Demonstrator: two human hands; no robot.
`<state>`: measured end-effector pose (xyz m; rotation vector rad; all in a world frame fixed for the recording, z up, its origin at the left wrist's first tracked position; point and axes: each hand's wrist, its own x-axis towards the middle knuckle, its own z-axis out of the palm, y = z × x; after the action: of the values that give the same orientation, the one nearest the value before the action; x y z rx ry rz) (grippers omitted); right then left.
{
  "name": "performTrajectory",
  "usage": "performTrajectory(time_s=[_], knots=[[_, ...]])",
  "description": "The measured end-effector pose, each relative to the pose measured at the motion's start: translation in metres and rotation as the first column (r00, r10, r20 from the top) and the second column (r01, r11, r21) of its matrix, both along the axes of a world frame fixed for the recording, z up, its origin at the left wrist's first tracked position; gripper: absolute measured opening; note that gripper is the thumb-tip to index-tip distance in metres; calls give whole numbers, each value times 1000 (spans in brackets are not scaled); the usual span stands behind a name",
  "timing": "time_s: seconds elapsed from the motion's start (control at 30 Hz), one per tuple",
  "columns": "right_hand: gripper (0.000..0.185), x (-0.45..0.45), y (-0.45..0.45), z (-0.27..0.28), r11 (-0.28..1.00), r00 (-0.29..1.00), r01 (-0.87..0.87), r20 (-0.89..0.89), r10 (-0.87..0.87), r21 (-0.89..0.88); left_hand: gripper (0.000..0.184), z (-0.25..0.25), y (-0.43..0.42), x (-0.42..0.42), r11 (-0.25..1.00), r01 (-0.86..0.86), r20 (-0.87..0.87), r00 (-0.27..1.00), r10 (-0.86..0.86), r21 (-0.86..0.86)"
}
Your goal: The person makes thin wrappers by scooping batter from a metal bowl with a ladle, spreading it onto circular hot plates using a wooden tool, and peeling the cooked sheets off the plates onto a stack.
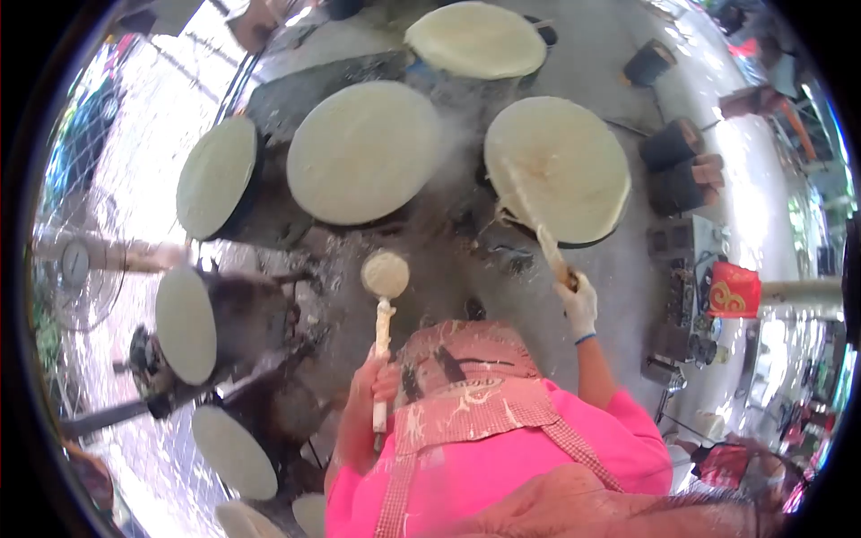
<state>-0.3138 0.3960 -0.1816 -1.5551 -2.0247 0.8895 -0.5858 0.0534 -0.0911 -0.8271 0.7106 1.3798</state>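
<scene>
My left hand [375,381], bare, is closed around the pale handle of a ladle [387,274]. The ladle's round cup looks full of or coated with cream-coloured batter and points away from me. My right hand [578,303] wears a white glove and grips a long, flat wooden spatula [544,235]. Its pale blade lies over the near left part of a large round griddle [585,179] covered with a thin pale sheet. Stringy batter scraps hang at that griddle's near left rim. A second round pale griddle [363,152] sits to the left, steam drifting between the two.
Another pale round griddle [475,40] stands at the back. More line the left side, including one griddle [215,177] and another griddle [186,325]. Dark cylinders [673,145] stand at right near a red cloth [734,289]. A fan [90,269] is far left.
</scene>
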Motion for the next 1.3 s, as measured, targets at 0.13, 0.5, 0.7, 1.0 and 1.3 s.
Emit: performTrajectory(time_s=[0.13,0.5,0.7,1.0,1.3], knots=[[37,52,-20,46,891,911,323,-150,-384,-317,4,1,-2,0,999,41,-66,997,-40,8],[31,157,64,108,893,923,385,99,-372,-231,29,-2,53,31,997,-4,36,999,1,75],[34,142,161,125,936,970,240,107,-220,-256,40,3,92,80,975,-186,197,967,159,125],[37,118,193,128,911,969,247,88,-231,-331,34,3,99,101,976,-115,205,976,76,186],[42,52,259,53,861,890,282,-220,-400,-424,40,28,102,109,966,-249,204,952,231,69]])
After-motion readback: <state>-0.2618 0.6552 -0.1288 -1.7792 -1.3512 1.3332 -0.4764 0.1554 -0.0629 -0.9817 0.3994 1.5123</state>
